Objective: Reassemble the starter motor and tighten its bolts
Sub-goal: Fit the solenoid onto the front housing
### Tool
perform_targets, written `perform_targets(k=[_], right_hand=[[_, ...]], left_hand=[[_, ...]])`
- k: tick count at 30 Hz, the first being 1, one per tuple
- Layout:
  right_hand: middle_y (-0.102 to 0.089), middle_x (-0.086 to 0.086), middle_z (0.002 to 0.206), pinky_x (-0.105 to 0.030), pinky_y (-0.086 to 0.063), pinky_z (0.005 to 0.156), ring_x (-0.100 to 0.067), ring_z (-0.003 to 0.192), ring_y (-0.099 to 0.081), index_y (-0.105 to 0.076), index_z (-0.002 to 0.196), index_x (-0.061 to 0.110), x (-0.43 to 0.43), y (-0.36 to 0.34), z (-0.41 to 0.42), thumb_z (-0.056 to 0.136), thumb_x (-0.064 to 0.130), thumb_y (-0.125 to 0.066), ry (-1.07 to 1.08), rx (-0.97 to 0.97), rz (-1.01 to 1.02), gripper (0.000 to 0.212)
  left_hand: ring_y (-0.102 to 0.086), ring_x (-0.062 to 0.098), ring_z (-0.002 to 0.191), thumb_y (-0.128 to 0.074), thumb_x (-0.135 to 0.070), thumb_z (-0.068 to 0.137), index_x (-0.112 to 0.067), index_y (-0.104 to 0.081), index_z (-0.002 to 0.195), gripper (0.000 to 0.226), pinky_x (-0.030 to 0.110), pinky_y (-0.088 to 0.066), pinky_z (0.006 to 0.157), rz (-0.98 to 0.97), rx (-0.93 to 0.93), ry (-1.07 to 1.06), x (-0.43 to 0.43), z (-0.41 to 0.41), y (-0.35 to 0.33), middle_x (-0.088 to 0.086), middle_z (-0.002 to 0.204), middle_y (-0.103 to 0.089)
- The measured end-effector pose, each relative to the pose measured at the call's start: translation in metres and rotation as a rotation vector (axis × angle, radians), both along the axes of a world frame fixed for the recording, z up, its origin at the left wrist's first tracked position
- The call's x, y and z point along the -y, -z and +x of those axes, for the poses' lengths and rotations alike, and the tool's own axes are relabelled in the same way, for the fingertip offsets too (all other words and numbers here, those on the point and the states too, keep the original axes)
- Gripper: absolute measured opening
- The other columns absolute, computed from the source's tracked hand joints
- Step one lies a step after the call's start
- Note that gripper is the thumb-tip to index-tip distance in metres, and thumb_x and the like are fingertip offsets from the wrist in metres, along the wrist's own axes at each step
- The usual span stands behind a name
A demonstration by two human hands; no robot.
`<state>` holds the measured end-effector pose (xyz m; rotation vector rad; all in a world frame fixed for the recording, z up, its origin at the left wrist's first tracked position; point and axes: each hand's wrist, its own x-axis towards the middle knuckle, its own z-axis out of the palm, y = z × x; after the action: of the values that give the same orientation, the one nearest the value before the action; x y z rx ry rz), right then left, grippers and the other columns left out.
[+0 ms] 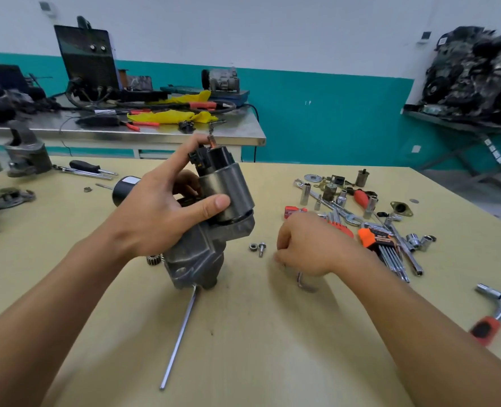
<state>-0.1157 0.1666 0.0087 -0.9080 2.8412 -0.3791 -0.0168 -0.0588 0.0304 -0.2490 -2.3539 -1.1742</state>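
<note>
Your two bare forearms reach in over the near edge of the tabletop (243,362). Your left hand (167,210) grips the starter motor (208,245): the thumb lies across its upper grey cylinder and the forefinger stretches up to the black plug end at the top. The motor stands tilted, its cast nose down on the tabletop, a little left of the middle. Your right hand (311,245) is just to the right of it, knuckles up, fingers curled down toward the surface; they are blurred, so you cannot tell whether they pinch anything. A bent hex key (302,282) lies under that wrist.

Between that hand and the motor, a nut (253,247) and a flanged bolt (261,248) lie side by side. A long steel rod (178,339) runs from the foot of the motor toward the near edge. A small gear (153,259) sits just left of the foot, and a black cylinder (123,186) lies behind your left hand.

Past your right hand lies an orange-holdered hex-key set (372,239), with loose sockets (337,195) and spanners scattered toward the far right corner. A ratchet (496,309) with a red grip rests at the right edge
</note>
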Motion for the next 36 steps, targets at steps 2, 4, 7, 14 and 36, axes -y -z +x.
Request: perform_targets(k=[2, 4, 7, 14, 36], right_hand=[[-0.076, -0.005, 0.083, -0.027, -0.056, 0.064, -0.011, 0.068, -0.066, -0.077, 0.085, 0.012, -0.001, -0.002, 0.007, 0.090, 0.018, -0.071, 0.088, 0.107, -0.409, 0.010], [-0.076, -0.008, 0.078, -0.022, -0.052, 0.054, -0.012, 0.060, -0.065, -0.075, 0.083, 0.008, 0.001, -0.006, 0.021, 0.088, 0.008, -0.073, 0.175, 0.456, -0.942, 0.005], [-0.073, -0.012, 0.076, -0.019, -0.051, 0.049, -0.015, 0.058, -0.067, -0.072, 0.084, 0.001, 0.011, 0.004, 0.049, 0.075, 0.007, -0.075, 0.180, 0.949, -1.349, 0.011], [-0.072, -0.016, 0.079, -0.019, -0.055, 0.052, -0.019, 0.064, -0.071, -0.068, 0.089, -0.002, 0.034, 0.022, 0.081, 0.071, 0.010, -0.072, 0.231, 1.126, -1.592, 0.022], [-0.076, -0.011, 0.077, -0.019, -0.049, 0.047, -0.015, 0.055, -0.068, -0.070, 0.083, 0.006, 0.040, 0.031, 0.083, 0.085, 0.012, -0.072, 0.337, 0.701, -1.715, 0.007]], left_hand=[[-0.067, 0.006, 0.093, -0.066, -0.071, 0.069, -0.077, -0.027, 0.129, 0.072, 0.014, -0.052, 0.071, 0.026, -0.006, 0.000, 0.002, 0.002, 0.002, -0.010, 0.099, -0.070], [-0.067, 0.008, 0.092, -0.067, -0.071, 0.070, -0.070, -0.027, 0.137, 0.078, 0.023, -0.051, 0.077, 0.060, -0.013, -0.010, 0.007, 0.004, 0.007, -0.014, 0.100, -0.069], [-0.068, 0.011, 0.092, -0.068, -0.070, 0.071, -0.058, -0.028, 0.146, 0.085, 0.031, -0.054, 0.079, 0.110, -0.030, -0.040, 0.014, 0.004, 0.015, -0.012, 0.099, -0.071], [-0.072, 0.019, 0.088, -0.072, -0.067, 0.072, -0.055, -0.037, 0.142, 0.080, 0.035, -0.061, 0.080, 0.251, -0.069, -0.077, 0.007, -0.003, 0.026, -0.004, 0.095, -0.074], [-0.076, 0.014, 0.086, -0.076, -0.061, 0.075, -0.038, -0.062, 0.107, 0.042, 0.021, -0.058, 0.066, 0.672, -0.078, -0.095, -0.031, -0.008, 0.047, -0.003, 0.094, -0.078]])
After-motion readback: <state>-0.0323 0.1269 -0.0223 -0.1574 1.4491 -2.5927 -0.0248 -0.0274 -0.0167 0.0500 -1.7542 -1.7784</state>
